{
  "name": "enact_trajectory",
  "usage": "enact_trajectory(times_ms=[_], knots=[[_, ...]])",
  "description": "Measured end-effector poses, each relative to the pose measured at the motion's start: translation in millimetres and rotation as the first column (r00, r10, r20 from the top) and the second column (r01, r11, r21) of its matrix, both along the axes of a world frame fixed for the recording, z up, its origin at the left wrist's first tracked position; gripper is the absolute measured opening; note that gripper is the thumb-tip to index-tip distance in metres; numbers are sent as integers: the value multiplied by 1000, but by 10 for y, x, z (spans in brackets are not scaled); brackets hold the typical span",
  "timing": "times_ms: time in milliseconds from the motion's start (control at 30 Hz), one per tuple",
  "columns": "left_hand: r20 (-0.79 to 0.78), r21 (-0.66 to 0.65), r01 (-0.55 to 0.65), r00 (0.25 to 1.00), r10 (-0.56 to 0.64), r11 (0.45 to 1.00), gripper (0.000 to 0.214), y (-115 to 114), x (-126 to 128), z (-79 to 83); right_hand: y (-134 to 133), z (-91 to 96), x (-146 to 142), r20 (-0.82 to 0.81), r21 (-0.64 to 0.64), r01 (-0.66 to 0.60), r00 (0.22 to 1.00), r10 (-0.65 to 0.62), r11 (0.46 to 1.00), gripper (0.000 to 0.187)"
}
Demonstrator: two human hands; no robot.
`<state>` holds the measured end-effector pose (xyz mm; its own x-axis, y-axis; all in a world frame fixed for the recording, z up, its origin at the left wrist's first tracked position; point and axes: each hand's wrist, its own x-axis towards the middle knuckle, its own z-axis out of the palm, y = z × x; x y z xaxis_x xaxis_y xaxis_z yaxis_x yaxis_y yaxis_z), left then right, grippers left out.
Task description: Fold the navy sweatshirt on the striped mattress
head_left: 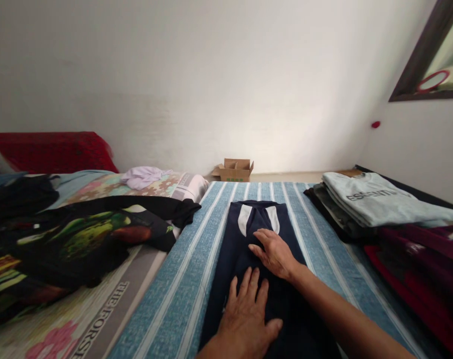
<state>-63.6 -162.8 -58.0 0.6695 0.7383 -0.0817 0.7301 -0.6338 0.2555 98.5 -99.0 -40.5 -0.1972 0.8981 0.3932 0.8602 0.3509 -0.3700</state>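
A dark navy garment [259,234] with two white patches near its far end lies lengthwise on the blue striped bed cover [189,269]. My left hand [246,314] rests flat on its near part, fingers stretched out. A little farther up the cloth, my right hand [274,253] also lies flat on it, fingers pointing left. Neither hand grips anything.
A stack of folded clothes topped by a pale grey T-shirt [379,197] sits at the right, with dark red cloth [420,259] in front. Loose black and printed clothes [80,234] are heaped at the left. A small cardboard box [234,170] stands by the far wall.
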Motion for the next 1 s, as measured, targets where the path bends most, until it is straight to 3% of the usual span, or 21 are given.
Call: enact_trajectory(times_ms=[200,333,433,533,733,1000], knots=[[1,-22,31,1000,-31,999,66,-15,36,113,-643,51,301,-101,35,102,990,-98,994,29],[68,-72,35,997,-30,997,55,31,2,184,-1009,21,385,-132,52,78,989,-70,996,27],[154,-10,14,988,-12,1000,44,12,-80,209,-1228,-26,331,-153,83,44,988,-31,996,27],[179,57,13,984,-23,998,40,-89,-173,216,-1395,-58,227,-169,96,-5,985,21,995,27],[214,-12,-29,976,30,1000,44,-301,-333,198,-1607,-59,64,-87,80,-164,981,171,983,26],[470,-182,-81,868,159,980,38,-190,-467,158,-1856,88,-214,75,31,-283,957,280,959,27]])
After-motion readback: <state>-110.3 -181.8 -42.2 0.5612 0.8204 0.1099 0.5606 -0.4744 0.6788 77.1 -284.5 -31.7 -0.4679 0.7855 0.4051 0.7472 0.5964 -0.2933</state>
